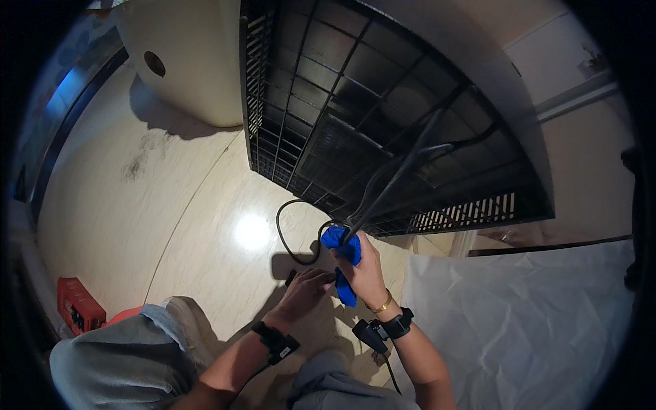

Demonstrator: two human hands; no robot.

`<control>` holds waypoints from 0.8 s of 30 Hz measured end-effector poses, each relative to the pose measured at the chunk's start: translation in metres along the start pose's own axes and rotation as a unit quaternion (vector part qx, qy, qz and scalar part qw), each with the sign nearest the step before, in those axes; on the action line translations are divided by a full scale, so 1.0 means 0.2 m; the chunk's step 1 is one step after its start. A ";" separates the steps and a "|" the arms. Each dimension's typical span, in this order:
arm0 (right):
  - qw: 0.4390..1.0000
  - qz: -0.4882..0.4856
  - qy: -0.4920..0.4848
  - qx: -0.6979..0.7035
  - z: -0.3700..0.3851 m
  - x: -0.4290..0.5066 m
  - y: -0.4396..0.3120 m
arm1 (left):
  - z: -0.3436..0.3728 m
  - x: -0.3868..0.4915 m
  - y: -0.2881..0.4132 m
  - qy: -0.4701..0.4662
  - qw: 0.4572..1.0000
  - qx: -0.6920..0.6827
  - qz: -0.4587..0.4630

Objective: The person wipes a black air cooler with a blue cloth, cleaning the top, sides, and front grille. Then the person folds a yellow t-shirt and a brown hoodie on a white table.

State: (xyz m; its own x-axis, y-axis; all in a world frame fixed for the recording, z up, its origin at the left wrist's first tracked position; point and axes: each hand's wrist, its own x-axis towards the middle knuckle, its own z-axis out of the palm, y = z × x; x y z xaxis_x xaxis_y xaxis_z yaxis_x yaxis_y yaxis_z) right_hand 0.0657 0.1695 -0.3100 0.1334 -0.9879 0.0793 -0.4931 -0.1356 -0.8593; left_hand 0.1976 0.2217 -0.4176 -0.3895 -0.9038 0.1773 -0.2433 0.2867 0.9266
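Observation:
My right hand (pixel 368 269) is closed around a blue cloth (pixel 344 243), which is wrapped about a black power cable (pixel 387 189). The cable slants down from the back of a large appliance (pixel 328 92) with a black wire grille. Just left of the cloth, my left hand (pixel 306 293) pinches a dark length that looks like the same cable. A small black end, perhaps the plug (pixel 291 277), pokes out beside its knuckles. A loop of cable (pixel 279 220) hangs near the floor beyond both hands.
A cream-coloured rounded casing (pixel 189 66) with a round hole stands at upper left, near a dark smudge on the marble-patterned floor (pixel 195 169). White sheeting (pixel 512 318) covers the right side. A red case (pixel 79 306) lies at left, close to my knee.

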 end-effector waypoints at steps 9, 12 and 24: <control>0.986 0.085 0.006 0.146 -0.15 0.09 -0.39 | -0.40 0.28 0.33 0.195 0.977 -0.080 0.042; 0.979 0.047 0.045 0.195 -0.19 0.14 -0.52 | -0.55 0.46 0.59 0.211 0.963 -0.138 0.089; 0.995 0.019 0.020 -0.091 -0.46 0.28 -0.75 | -0.85 0.89 0.98 -0.104 0.993 -0.019 0.050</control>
State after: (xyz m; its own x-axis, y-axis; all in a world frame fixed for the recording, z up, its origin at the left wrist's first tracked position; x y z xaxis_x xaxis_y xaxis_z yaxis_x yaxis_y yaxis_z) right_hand 0.0692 0.1272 -0.1298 0.0797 -0.9943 0.0715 -0.6459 -0.1061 -0.7560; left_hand 0.2303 0.0628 -0.1479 -0.5866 -0.7849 0.1998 -0.1621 0.3555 0.9205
